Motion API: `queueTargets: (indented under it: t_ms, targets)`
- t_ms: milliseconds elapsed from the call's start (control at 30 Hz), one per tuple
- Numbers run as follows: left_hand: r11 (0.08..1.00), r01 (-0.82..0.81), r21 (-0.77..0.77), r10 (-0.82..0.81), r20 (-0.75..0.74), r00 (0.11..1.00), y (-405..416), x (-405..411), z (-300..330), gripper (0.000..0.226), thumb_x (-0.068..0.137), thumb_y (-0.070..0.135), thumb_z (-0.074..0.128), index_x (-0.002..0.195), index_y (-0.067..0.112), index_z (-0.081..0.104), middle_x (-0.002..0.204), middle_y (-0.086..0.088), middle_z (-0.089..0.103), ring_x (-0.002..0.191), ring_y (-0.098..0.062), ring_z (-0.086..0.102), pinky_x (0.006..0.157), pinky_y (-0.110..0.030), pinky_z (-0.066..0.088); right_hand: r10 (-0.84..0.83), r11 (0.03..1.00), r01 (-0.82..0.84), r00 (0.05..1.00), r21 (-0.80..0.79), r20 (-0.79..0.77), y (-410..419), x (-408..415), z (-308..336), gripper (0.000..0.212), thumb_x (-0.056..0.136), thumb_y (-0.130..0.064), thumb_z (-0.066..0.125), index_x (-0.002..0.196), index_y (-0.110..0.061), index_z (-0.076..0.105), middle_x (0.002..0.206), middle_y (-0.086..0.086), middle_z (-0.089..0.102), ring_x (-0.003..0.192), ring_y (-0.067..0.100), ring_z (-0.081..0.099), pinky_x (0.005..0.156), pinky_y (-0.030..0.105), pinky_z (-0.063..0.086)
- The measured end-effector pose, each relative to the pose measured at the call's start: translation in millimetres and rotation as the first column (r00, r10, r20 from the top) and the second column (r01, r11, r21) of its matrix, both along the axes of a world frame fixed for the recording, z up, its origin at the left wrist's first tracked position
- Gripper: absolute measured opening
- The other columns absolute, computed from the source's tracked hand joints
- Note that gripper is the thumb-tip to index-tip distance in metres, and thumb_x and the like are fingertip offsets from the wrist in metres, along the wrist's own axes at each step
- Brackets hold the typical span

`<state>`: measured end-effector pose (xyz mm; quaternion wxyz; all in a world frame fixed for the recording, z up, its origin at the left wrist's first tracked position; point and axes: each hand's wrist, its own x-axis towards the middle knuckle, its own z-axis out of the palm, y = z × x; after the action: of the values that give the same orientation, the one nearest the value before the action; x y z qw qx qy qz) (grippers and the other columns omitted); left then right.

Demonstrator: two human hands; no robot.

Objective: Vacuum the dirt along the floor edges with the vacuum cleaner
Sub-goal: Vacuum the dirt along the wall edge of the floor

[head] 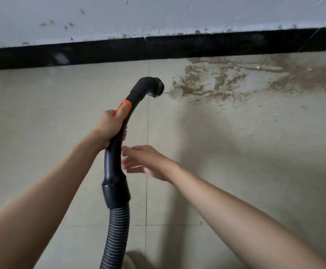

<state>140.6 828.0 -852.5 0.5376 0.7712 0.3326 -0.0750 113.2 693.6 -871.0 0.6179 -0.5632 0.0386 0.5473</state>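
Observation:
My left hand (109, 127) grips the black curved handle (114, 164) of the vacuum cleaner, thumb lying along its orange slider (125, 105). The round brush nozzle (155, 87) at the handle's tip hovers just left of a patch of brown dirt (236, 78) spread on the beige tiled floor beside the black skirting (158, 47). My right hand (144, 162) is beside the handle's lower part, fingers straight and spread, holding nothing. The ribbed grey hose (117, 235) runs down out of the frame.
A grey-white wall (158, 14) with scuffs and stains rises above the skirting. Tile joints cross the floor (41, 113). Dirt continues to the right along the wall edge (304, 74).

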Motion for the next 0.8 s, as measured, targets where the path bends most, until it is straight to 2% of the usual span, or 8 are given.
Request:
queueTargets:
  t_ms: [100,167,233,367,533,633,733,800]
  targets:
    - [1.0,0.006,-0.023,-0.005,0.069,0.998,-8,31,26,0.05,0.095,0.053,0.045,0.077,0.006,0.047,0.056,-0.009,0.049,0.036,-0.016,0.047,0.039,-0.022,0.043,0.078,0.992,-0.075,0.997,0.105,-0.024,0,10,18,0.037,0.1,-0.044,0.048,0.111,-0.01,0.059,0.103,0.008,0.066,0.098,0.023,0.063,0.093,0.032,0.05]
    - [0.998,-0.007,-0.057,0.013,0.113,0.994,-15,50,42,0.048,0.095,0.051,0.045,0.078,0.006,0.047,0.057,-0.009,0.05,0.037,-0.016,0.049,0.041,-0.023,0.046,0.058,0.988,-0.058,0.998,0.145,0.0,-2,16,28,0.036,0.099,-0.047,0.048,0.104,-0.014,0.059,0.096,0.006,0.07,0.095,0.021,0.067,0.099,0.035,0.049]
    - [0.996,-0.03,-0.084,0.041,0.137,0.99,-23,63,53,0.049,0.094,0.052,0.047,0.078,0.006,0.049,0.057,-0.009,0.051,0.037,-0.016,0.049,0.042,-0.022,0.047,0.007,0.99,-0.016,0.998,0.141,0.068,-8,21,34,0.035,0.097,-0.05,0.049,0.095,-0.016,0.057,0.087,0.006,0.071,0.084,0.021,0.067,0.095,0.037,0.051]
    - [0.988,-0.122,-0.091,0.135,0.155,0.979,-35,81,73,0.052,0.092,0.055,0.049,0.077,0.005,0.052,0.056,-0.009,0.052,0.037,-0.017,0.05,0.043,-0.022,0.047,-0.048,0.999,0.04,0.965,0.036,0.257,-33,29,41,0.037,0.092,-0.052,0.058,0.094,-0.015,0.057,0.094,0.007,0.068,0.082,0.023,0.065,0.087,0.041,0.054]
    - [0.959,-0.214,-0.187,0.258,0.258,0.931,-54,106,93,0.05,0.092,0.051,0.051,0.08,0.003,0.054,0.057,-0.007,0.051,0.036,-0.015,0.05,0.042,-0.022,0.048,-0.198,0.971,0.239,0.816,-0.006,0.543,-54,46,59,0.034,0.091,-0.047,0.06,0.086,-0.014,0.06,0.079,0.001,0.063,0.069,0.016,0.059,0.067,0.032,0.048]
    - [0.935,-0.242,-0.259,0.294,0.184,0.938,-65,106,82,0.052,0.092,0.053,0.05,0.08,0.003,0.054,0.059,-0.006,0.051,0.043,-0.017,0.051,0.045,-0.024,0.049,-0.138,0.976,0.21,0.787,-0.051,0.601,-75,53,63,0.037,0.088,-0.047,0.061,0.074,-0.014,0.055,0.066,-0.003,0.058,0.058,0.012,0.053,0.058,0.026,0.042]
    - [0.878,-0.326,-0.35,0.35,0.005,0.937,-71,86,50,0.051,0.093,0.054,0.047,0.091,0.002,0.05,0.066,-0.006,0.049,0.051,-0.019,0.049,0.049,-0.028,0.047,0.022,0.986,0.074,0.825,-0.146,0.565,-99,50,54,0.037,0.085,-0.048,0.063,0.071,-0.015,0.055,0.064,-0.002,0.06,0.053,0.014,0.054,0.057,0.028,0.044]
    - [0.818,-0.392,-0.421,0.406,-0.06,0.912,-77,70,28,0.05,0.093,0.055,0.047,0.091,0.005,0.048,0.066,-0.007,0.048,0.051,-0.019,0.048,0.048,-0.029,0.047,0.124,0.974,0.007,0.817,-0.226,0.563,-113,47,45,0.037,0.083,-0.05,0.064,0.069,-0.016,0.057,0.065,-0.004,0.062,0.054,0.013,0.056,0.056,0.026,0.046]
